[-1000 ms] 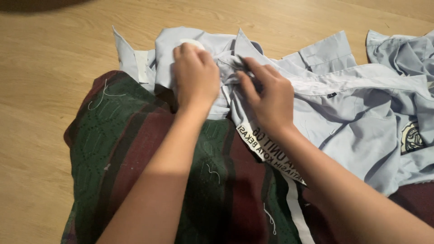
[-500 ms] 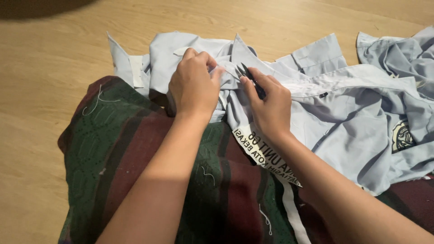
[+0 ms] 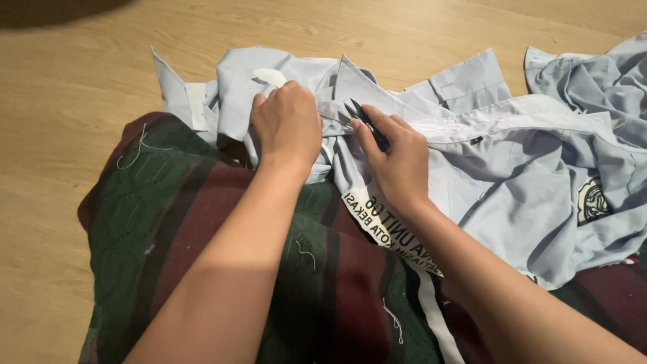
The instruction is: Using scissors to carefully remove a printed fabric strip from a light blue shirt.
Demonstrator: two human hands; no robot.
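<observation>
Only 1 view exists: a head-worn camera that looks steeply down and forward over the person's lap. Both forearms enter from the bottom edge and run up toward the middle, where the left hand (image 3: 286,128) and right hand (image 3: 397,158) sit close to the lens. The wooden floor (image 3: 81,81) fills the top and left of the frame; the pale blue shirt (image 3: 512,168) runs off the right edge, the dark green and maroon cloth (image 3: 202,222) off the bottom.
</observation>
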